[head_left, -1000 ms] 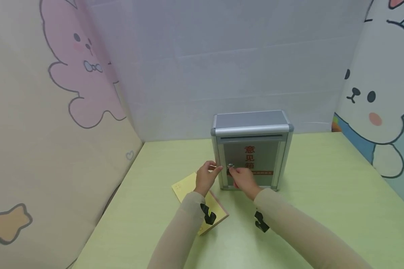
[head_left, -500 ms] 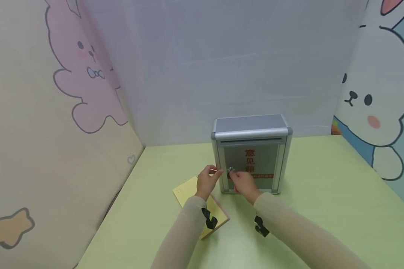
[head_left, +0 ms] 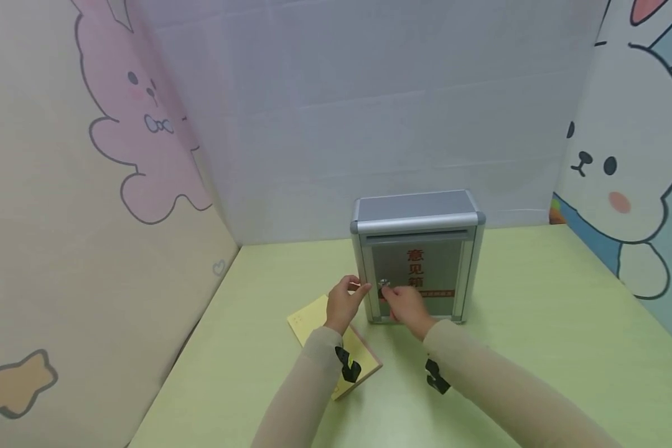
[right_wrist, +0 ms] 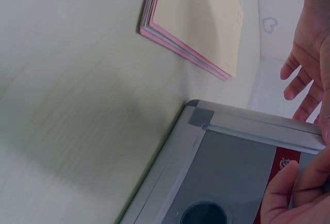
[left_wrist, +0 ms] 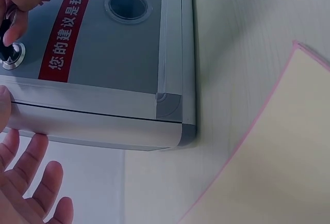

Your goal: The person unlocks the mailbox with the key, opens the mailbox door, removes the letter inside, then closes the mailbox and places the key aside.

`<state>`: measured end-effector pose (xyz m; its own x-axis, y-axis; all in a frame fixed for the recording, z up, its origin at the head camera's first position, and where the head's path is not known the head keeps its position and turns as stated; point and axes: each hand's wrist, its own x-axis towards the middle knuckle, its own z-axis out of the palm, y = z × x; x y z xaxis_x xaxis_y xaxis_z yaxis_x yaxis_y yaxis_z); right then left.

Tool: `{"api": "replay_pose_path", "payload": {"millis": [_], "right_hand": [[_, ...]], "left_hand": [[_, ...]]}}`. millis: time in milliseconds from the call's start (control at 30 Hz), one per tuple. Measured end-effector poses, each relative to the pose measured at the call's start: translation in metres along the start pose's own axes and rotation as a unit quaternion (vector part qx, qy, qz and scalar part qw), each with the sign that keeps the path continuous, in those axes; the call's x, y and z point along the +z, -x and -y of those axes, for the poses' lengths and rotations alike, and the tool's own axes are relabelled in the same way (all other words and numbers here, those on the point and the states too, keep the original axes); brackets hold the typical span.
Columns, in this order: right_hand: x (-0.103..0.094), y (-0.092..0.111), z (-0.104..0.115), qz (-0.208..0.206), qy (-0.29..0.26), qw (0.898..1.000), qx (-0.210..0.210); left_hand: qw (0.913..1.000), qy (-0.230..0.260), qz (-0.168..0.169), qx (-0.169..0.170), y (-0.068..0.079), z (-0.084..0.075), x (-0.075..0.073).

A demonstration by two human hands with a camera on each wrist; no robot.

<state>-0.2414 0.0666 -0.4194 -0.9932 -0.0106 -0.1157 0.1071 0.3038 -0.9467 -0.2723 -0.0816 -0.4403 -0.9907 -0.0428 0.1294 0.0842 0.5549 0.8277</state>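
A grey metal suggestion box (head_left: 418, 208) stands upright on the table, its front panel closed and marked with red characters. My left hand (head_left: 344, 303) grips the box's left edge, with the thumb (left_wrist: 4, 108) on the front frame and fingertips against the side. At the round silver lock (left_wrist: 18, 57), my right hand (head_left: 407, 306) pinches a key (left_wrist: 6, 43) with a black head and a metal ring. The key's blade is hidden in the lock. A small red patch shows under the right hand in the head view.
A stack of pale yellow paper sheets or pads (head_left: 310, 317) with pink edges lies left of the box, partly beneath my left forearm. The light green table (head_left: 543, 323) meets a pale back wall and side walls with cartoon animals.
The head view has shifted slightly, so the box appears a little lower. Both hands stay in place at the box's left edge and the lock, and the front panel stays closed.
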Motion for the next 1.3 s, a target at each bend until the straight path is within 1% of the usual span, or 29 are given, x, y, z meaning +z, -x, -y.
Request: {"api": "replay_pose_path", "payload": {"millis": [133,300,433,533,667,833,1133,1300], "right_hand": [[0.002,0.002,0.000,0.005,-0.015,1.000,0.000],[-0.003,0.002,-0.003,-0.008,0.006,1.000,-0.007],[-0.006,0.002,-0.004,-0.001,0.008,1.000,-0.003],[-0.004,0.002,-0.003,0.002,-0.001,1.000,-0.001],[0.001,0.003,-0.003,-0.011,-0.003,1.000,-0.005],[0.001,0.003,-0.005,-0.017,-0.007,1.000,-0.012],[0.005,0.011,-0.005,-0.025,0.007,1.000,-0.014],[0.005,0.013,-0.006,-0.035,-0.014,0.999,-0.022]], "left_hand": [[1.0000,-0.006,-0.005,0.003,0.001,-0.001,-0.001],[1.0000,-0.006,-0.003,0.005,0.002,-0.003,0.000],[0.9999,-0.007,0.000,0.011,0.002,-0.005,0.001],[0.9999,-0.006,-0.001,0.008,0.001,-0.005,0.001],[1.0000,-0.001,0.001,0.002,0.001,-0.004,0.000],[1.0000,-0.005,0.002,0.000,0.001,-0.003,0.000],[1.0000,-0.008,0.001,0.002,0.000,0.000,0.001],[0.9999,-0.010,-0.003,0.006,-0.001,0.000,0.001]]}}
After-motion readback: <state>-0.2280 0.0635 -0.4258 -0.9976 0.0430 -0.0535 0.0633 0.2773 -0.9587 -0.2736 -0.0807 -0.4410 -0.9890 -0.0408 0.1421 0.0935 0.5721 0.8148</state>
